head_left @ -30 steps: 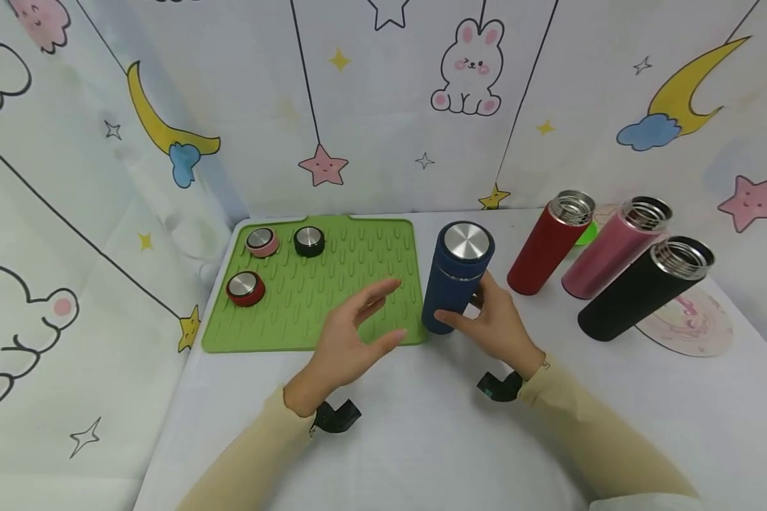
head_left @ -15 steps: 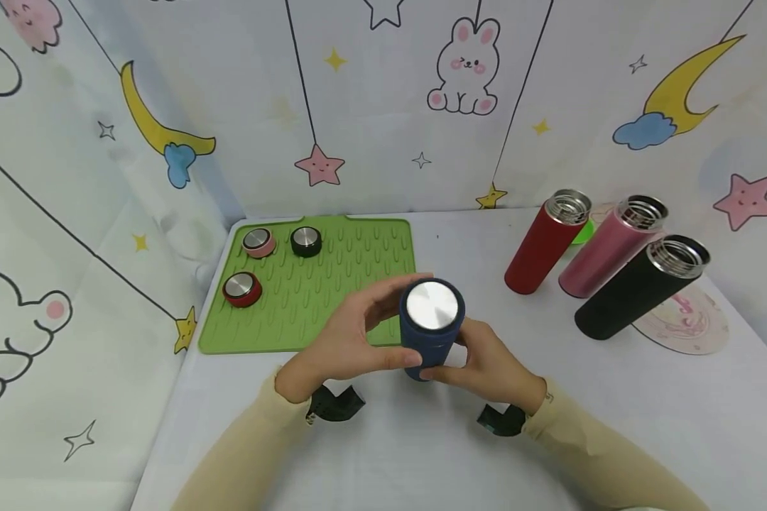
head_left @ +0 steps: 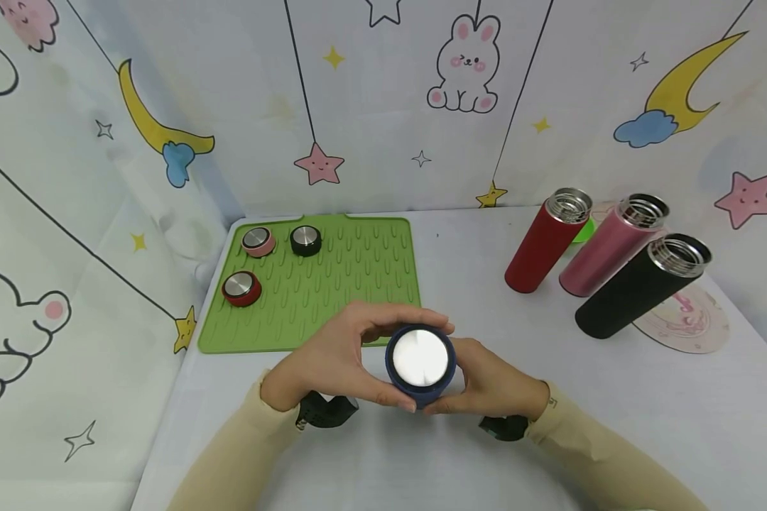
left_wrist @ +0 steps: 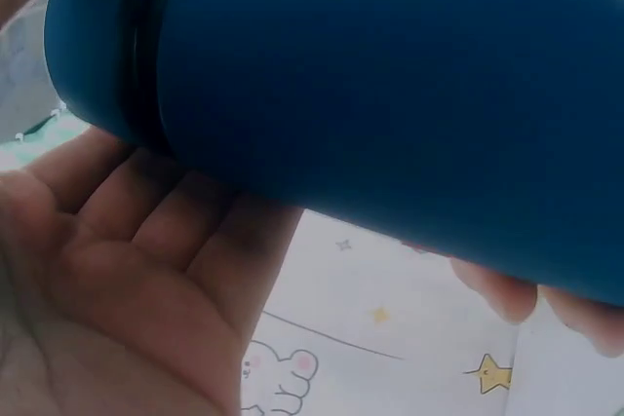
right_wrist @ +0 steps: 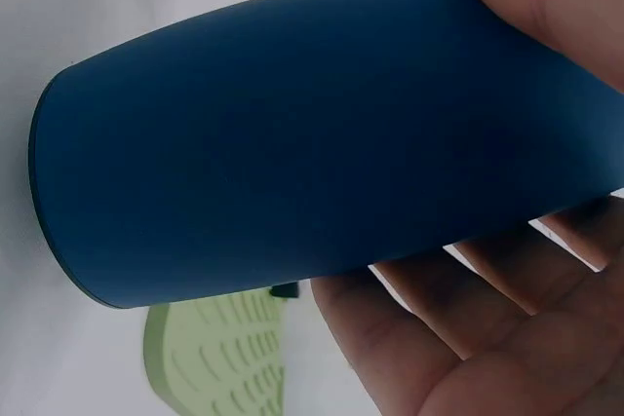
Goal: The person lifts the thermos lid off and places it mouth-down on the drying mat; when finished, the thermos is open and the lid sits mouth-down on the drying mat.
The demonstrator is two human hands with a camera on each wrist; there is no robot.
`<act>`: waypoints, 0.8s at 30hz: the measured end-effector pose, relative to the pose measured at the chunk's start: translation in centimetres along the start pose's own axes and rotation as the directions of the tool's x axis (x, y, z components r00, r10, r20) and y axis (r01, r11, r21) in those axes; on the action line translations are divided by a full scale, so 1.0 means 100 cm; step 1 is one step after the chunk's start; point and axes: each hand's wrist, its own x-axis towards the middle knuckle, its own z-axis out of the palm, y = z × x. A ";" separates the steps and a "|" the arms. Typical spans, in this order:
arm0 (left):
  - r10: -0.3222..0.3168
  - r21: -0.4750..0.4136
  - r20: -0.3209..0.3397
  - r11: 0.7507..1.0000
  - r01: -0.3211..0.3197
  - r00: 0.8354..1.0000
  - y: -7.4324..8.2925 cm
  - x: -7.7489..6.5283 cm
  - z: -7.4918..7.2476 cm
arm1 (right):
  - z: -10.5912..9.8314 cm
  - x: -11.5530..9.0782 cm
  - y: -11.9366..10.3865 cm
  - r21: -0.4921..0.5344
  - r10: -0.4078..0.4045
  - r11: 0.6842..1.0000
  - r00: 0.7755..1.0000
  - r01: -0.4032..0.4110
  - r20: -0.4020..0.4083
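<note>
Both hands hold a blue thermos, its body filling much of both wrist views. In the head view its silver-topped lid (head_left: 420, 358) faces up toward the camera. My left hand (head_left: 332, 358) curls round the lid from the left, thumb in front and fingers behind. Lower down, my right hand (head_left: 498, 383) grips the thermos body (right_wrist: 244, 163) from the right. A dark seam between lid and body shows in the left wrist view, where the lid (left_wrist: 88, 56) sits on the body. The base of the thermos is hidden in the head view.
A green drying mat (head_left: 358, 270) at the back left bears a pink lid (head_left: 258, 242), a black lid (head_left: 305, 240) and a red lid (head_left: 241, 288). Lidless red (head_left: 546, 245), pink (head_left: 610, 248) and black (head_left: 639, 291) thermoses stand at right, near a round patterned mat (head_left: 697, 323).
The blue thermos has come toward me and slightly left in my right hand, tilting its top toward the camera. My left hand, free at first, has closed round its lid.
</note>
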 end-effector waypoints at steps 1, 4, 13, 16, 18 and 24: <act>-0.002 0.011 -0.013 1.000 0.003 1.000 0.000 0.000 0.001 | 0.000 0.000 0.000 -0.006 -0.003 1.000 1.000 0.003 -0.006; -0.007 0.040 -0.060 0.999 0.009 0.998 0.000 0.001 0.004 | -0.001 -0.001 0.002 -0.029 -0.016 0.999 0.999 0.015 -0.038; 0.001 0.092 -0.281 0.995 0.026 0.960 -0.004 0.005 0.016 | -0.004 0.001 0.008 -0.121 -0.034 0.993 0.979 0.010 -0.201; -0.004 0.096 -0.372 0.994 0.043 0.928 -0.006 0.008 0.021 | -0.004 0.002 0.008 -0.143 -0.024 0.990 0.966 -0.014 -0.259; -0.007 0.106 -0.429 0.993 0.058 0.903 -0.008 0.010 0.025 | -0.004 0.003 0.008 -0.163 -0.022 0.986 0.954 -0.028 -0.299; 0.005 0.135 -0.527 0.988 0.078 0.850 -0.012 0.015 0.033 | -0.003 0.004 0.009 -0.212 -0.027 0.976 0.924 -0.059 -0.380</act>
